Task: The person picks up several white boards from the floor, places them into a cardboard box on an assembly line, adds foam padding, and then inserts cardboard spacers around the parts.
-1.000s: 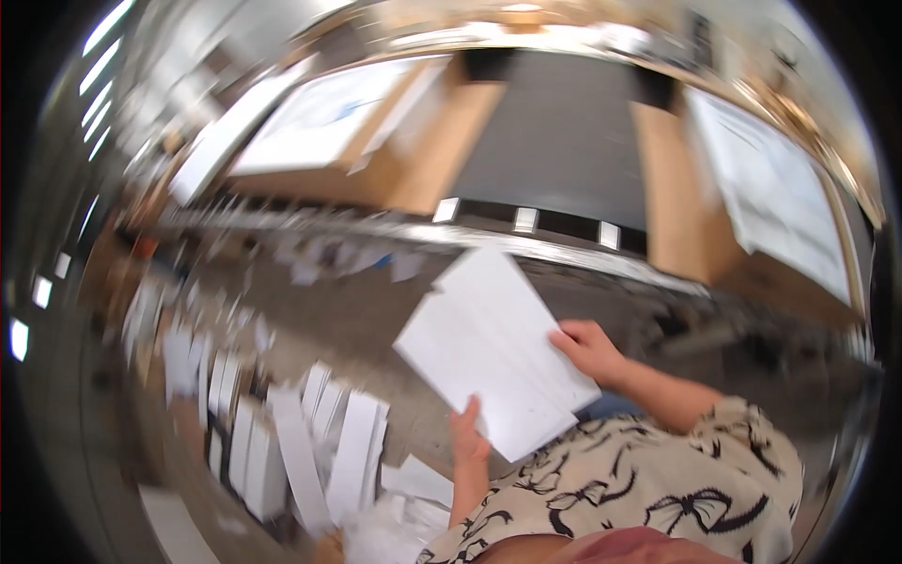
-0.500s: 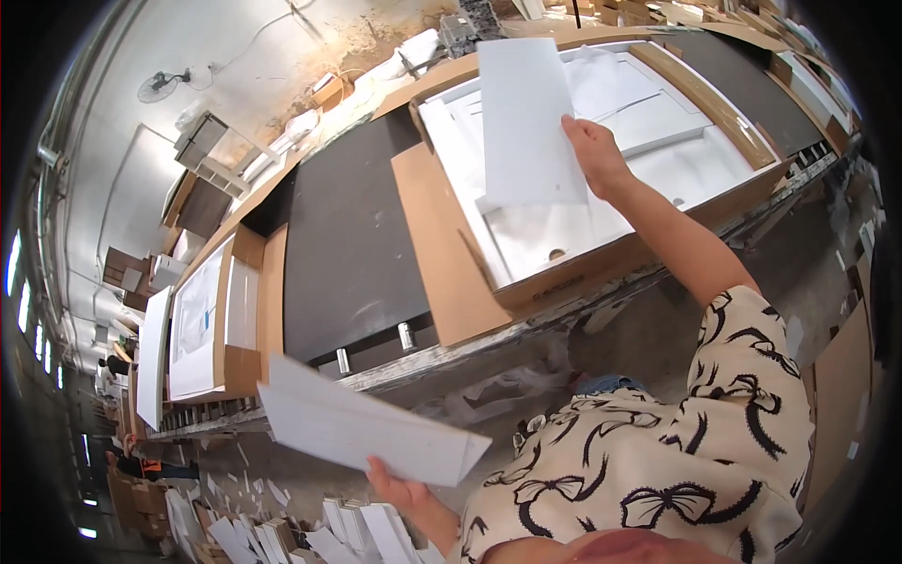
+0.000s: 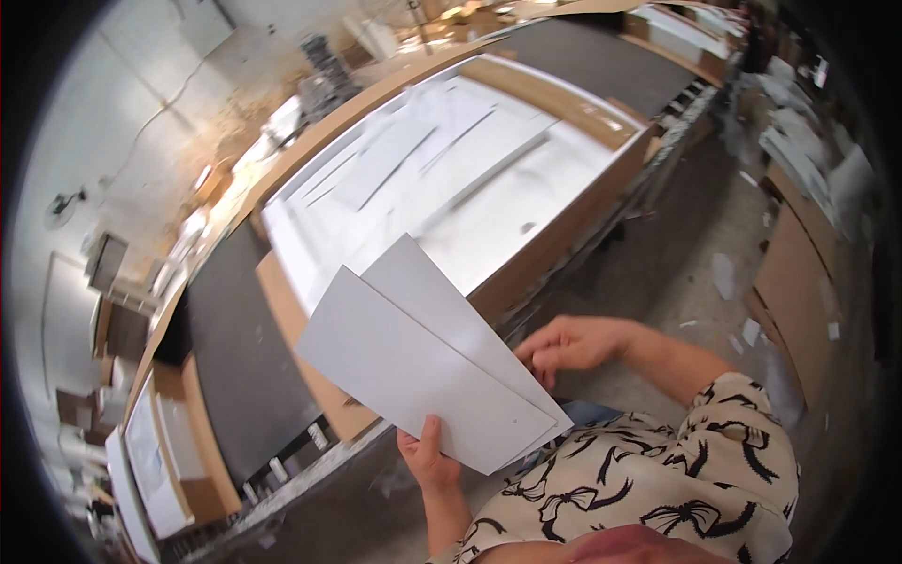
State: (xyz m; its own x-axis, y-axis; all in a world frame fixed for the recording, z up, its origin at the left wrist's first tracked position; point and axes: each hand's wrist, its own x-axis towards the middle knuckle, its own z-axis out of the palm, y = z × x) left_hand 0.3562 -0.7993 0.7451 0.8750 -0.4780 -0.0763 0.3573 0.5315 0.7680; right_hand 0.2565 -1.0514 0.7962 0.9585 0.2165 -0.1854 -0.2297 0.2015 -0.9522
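Left hand (image 3: 432, 461) grips two flat white rectangular panels (image 3: 418, 362) outside brown cardboard box (image 3: 554, 246), already part-filled; right hand (image 3: 575, 346) curled, hold unclear.

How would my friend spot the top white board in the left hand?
Find the big open cardboard carton with white pieces inside. In front of it, the person's left hand grips two overlapping white boards. You want the top board: it partly covers the bottom board and has a small mark near its lower right end.
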